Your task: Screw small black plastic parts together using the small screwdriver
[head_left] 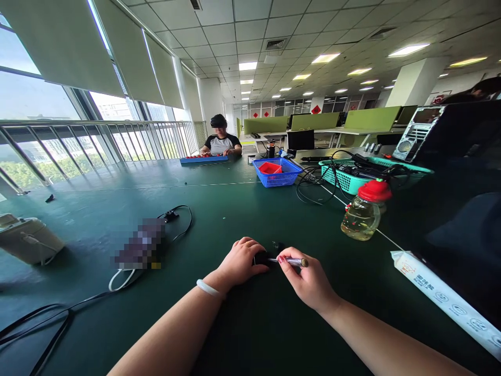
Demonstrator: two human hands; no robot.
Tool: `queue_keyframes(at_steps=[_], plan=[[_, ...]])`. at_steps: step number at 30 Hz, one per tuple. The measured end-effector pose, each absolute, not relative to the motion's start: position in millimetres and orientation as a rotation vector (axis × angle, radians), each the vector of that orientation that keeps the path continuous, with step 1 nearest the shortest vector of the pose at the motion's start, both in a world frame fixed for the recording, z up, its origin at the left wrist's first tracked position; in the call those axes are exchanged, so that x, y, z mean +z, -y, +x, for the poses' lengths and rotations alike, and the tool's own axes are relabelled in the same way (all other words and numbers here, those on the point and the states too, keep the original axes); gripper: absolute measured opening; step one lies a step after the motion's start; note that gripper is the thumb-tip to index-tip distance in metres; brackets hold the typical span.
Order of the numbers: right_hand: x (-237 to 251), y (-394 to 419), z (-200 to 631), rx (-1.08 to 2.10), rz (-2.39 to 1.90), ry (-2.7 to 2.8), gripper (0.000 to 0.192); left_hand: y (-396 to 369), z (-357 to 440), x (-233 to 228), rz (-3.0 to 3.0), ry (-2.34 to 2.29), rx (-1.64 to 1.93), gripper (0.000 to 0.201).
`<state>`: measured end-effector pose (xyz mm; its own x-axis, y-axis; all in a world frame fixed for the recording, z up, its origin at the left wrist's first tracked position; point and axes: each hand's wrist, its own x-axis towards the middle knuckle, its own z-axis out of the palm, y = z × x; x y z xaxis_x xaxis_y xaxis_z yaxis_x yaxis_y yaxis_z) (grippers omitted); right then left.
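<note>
My left hand (243,261), with a white bangle at the wrist, is closed on a small black object (261,257) at the table's middle. Its kind is not clear, as fingers cover part of it. A slim silver screwdriver (296,261) lies pinched in my right hand (309,282), almost level, its thin tip pointing left at the black object. Whether the tip touches it or sits in it, I cannot tell. Just beyond my hands rests another small black piece (277,245).
Left are a blurred phone-like item (143,243), cables and a pale box (29,237). Right stand a red-lidded bottle (364,211) and a long white packet (446,300). Behind are a blue basket (277,180) and a teal basket (340,180). A person (221,138) sits opposite.
</note>
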<state>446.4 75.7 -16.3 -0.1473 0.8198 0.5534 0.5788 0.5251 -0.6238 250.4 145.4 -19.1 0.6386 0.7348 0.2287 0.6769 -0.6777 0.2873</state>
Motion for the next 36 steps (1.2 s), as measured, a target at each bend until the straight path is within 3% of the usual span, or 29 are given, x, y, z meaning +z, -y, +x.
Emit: queue_keyframes(at_steps=[18, 36], plan=[[-17.0, -80.7, 447.3, 0.384, -1.178, 1.831, 0.029, -139.1, 254.0, -9.7, 2.744, -1.091, 0.587, 0.043], [-13.7, -73.4, 446.8, 0.270, -1.051, 1.833, 0.017, -138.5, 253.4, -8.7, 2.735, -1.093, 0.614, 0.039]])
